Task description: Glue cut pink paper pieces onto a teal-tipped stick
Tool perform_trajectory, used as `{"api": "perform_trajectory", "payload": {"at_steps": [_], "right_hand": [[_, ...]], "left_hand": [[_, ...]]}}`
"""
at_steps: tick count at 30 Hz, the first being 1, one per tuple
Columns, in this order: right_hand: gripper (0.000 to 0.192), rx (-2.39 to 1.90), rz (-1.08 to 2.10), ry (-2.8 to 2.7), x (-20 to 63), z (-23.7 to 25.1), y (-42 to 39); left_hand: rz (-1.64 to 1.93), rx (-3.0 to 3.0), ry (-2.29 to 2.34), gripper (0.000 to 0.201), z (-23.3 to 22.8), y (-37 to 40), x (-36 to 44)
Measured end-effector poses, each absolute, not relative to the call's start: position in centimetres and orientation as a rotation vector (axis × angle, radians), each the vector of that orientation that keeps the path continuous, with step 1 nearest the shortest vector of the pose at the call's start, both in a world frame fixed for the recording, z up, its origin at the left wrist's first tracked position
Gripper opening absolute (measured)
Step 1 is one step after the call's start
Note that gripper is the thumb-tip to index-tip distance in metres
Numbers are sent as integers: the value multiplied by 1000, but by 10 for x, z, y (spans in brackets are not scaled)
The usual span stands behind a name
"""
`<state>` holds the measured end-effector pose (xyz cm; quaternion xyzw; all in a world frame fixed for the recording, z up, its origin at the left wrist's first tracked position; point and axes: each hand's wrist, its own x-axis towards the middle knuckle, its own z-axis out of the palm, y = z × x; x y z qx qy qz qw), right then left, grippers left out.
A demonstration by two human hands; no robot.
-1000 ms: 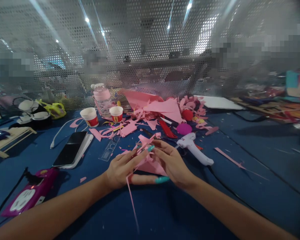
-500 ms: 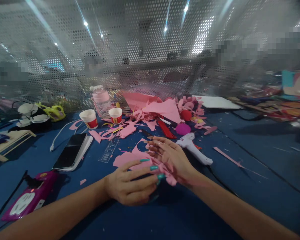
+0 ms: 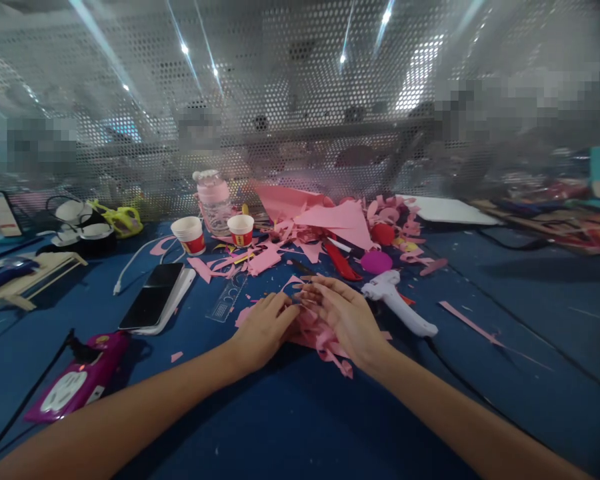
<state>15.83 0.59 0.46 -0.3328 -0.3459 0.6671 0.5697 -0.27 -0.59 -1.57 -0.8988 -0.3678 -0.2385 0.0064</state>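
Note:
A loose heap of pink paper scraps (image 3: 325,341) lies on the blue table, between my two hands. My left hand (image 3: 264,328) is curled in from the left with its fingers bent down at the heap; the fingertips are hidden. On the other side, my right hand (image 3: 349,319) is cupped, its fingers stretched out toward the left over the scraps and its palm against them. A white glue gun (image 3: 400,303) lies just right of my right hand. Beyond the fingertips is a dark pointed tool (image 3: 303,268), and left of them a clear stencil ruler (image 3: 227,297).
Behind stands a pile of pink paper (image 3: 337,223), with a red-handled tool (image 3: 341,260) and a purple disc (image 3: 377,261). Paper cups (image 3: 189,237), a bottle (image 3: 214,200), a phone (image 3: 153,297) and a magenta device (image 3: 83,380) sit left. A perforated screen (image 3: 310,133) closes the back.
My left hand has turned, from lying across the scraps with nails showing to curling in beside them. My right hand stays nearly in place. The whole view has shifted slightly.

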Motion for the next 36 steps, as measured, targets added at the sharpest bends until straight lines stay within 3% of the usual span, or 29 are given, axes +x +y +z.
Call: {"api": "perform_trajectory", "payload": {"at_steps": [5, 8, 10, 14, 22, 25, 31, 36], "right_hand": [[16, -736, 1421, -1001, 168, 17, 4], [17, -718, 1441, -1032, 179, 31, 7], [20, -772, 1590, -1068, 191, 43, 10], [42, -943, 1871, -1340, 216, 67, 14], [25, -1163, 958, -1756, 235, 60, 29], [30, -1176, 1094, -1869, 237, 59, 28], [37, -833, 1516, -1330, 224, 53, 20], [29, -957, 1437, -1458, 190, 33, 13]], "left_hand": [[-617, -2826, -1113, 21, -13, -2, -10], [-693, -2805, -1117, 36, -11, 1, -13], [-717, -2842, -1089, 44, -10, 3, -15], [-607, -2906, -1113, 40, -11, 5, -14], [-554, -2910, -1042, 31, -8, 1, -16], [-988, -2960, -1189, 27, -13, 2, -15], [-2526, -2631, -1826, 29, -21, 12, -6], [-2982, -2421, -1898, 48, -18, 13, -5]]}}
